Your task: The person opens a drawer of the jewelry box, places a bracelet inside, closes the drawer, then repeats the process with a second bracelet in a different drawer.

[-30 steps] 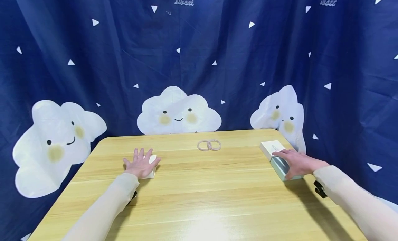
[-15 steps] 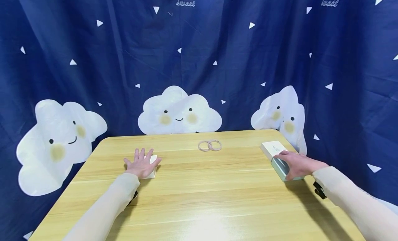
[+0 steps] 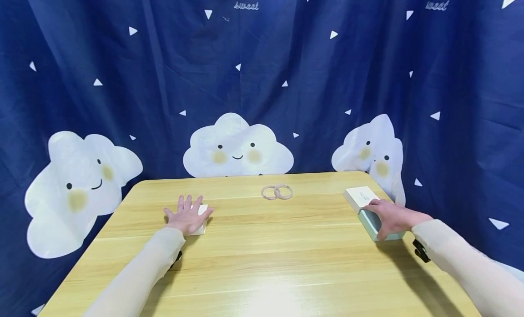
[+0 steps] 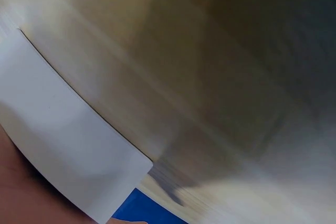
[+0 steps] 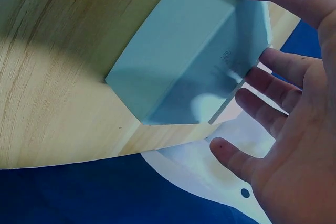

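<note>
My left hand (image 3: 186, 218) lies with its fingers spread over a small white flat piece (image 3: 200, 221) at the left of the table. Its white surface (image 4: 68, 114) shows beside the palm in the left wrist view. At the table's right edge, my right hand (image 3: 397, 217) grips a white and light-blue box (image 3: 371, 226), thumb on the near side and fingertips along the far edge. In the right wrist view the box's blue part (image 5: 173, 51) lies between thumb and fingers. A white section (image 3: 362, 196) with small markings forms its far end.
Two pale rings (image 3: 277, 192), overlapping, lie near the back middle of the wooden table (image 3: 266, 244). Behind the table hangs a dark blue curtain (image 3: 262, 89) with clouds and triangles.
My left hand has stayed flat on the white piece. The right hand has shifted very slightly on the box, and the blue part's near end has moved a little to the right.
</note>
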`<act>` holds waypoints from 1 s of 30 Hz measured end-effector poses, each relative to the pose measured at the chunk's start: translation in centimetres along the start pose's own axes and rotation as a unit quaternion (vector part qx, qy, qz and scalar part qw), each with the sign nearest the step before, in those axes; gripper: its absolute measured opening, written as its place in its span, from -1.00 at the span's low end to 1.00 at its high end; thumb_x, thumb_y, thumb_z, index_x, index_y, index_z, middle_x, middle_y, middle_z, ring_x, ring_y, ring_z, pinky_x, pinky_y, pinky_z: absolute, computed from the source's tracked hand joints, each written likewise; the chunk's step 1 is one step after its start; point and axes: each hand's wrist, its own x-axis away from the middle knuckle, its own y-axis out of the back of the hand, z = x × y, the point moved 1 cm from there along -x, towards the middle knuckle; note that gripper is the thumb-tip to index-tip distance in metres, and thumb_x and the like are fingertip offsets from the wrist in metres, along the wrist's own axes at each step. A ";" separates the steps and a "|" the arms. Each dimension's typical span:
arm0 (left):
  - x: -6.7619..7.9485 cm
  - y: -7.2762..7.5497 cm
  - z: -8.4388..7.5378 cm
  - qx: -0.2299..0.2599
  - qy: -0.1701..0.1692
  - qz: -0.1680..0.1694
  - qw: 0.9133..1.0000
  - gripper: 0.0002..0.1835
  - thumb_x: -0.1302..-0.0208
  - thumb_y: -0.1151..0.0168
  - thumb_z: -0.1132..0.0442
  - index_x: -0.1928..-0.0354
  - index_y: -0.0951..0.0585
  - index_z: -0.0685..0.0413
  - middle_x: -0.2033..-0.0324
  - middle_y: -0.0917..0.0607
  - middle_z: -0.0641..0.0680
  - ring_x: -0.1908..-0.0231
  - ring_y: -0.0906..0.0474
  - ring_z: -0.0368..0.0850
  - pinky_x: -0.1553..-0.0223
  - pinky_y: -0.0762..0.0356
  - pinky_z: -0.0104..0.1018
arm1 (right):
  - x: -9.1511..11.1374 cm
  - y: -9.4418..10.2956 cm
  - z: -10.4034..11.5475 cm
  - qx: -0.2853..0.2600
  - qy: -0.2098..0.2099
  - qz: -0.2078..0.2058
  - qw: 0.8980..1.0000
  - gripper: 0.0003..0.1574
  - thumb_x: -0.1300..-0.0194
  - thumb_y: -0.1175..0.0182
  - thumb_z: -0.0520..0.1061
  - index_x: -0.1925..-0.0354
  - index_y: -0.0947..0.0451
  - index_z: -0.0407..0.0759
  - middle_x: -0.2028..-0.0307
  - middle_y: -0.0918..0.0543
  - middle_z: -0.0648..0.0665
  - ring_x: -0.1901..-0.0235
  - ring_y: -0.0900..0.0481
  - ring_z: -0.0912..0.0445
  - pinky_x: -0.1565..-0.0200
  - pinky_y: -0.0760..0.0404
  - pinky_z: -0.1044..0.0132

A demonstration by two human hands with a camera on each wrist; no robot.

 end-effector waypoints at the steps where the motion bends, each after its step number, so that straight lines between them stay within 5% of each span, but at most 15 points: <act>1: -0.1 0.0 0.0 0.000 0.000 0.001 1.000 0.06 -0.33 0.44 -0.59 -0.62 0.05 0.00 -0.57 0.16 0.39 -0.53 0.48 0.44 -0.16 0.59 0.74 | 0.0 0.0 0.1 0.000 0.001 -0.001 1.000 0.12 0.46 -0.69 0.05 -0.18 -0.56 -0.19 0.02 -0.57 -0.12 0.16 -0.48 0.03 0.31 -0.52 0.20; 22: -1.0 1.0 0.6 0.002 -0.009 0.016 1.000 -0.02 -0.40 0.35 -0.51 -0.62 0.05 -0.01 -0.57 0.18 0.39 -0.53 0.48 0.44 -0.16 0.59 0.73 | -0.7 1.1 1.9 0.025 -0.009 0.004 1.000 0.14 0.52 -0.68 0.12 -0.14 -0.57 -0.19 0.00 -0.60 -0.14 0.05 -0.48 -0.09 0.22 -0.59 -0.02; 30: -1.2 1.3 1.0 0.004 -0.009 0.019 1.000 0.06 -0.32 0.43 -0.60 -0.62 0.05 -0.01 -0.57 0.18 0.40 -0.53 0.48 0.44 -0.17 0.60 0.73 | -1.7 2.2 3.4 0.013 -0.013 0.005 1.000 0.12 0.47 -0.68 0.11 -0.13 -0.56 -0.23 0.02 -0.58 -0.14 0.06 -0.45 -0.07 0.23 -0.54 0.09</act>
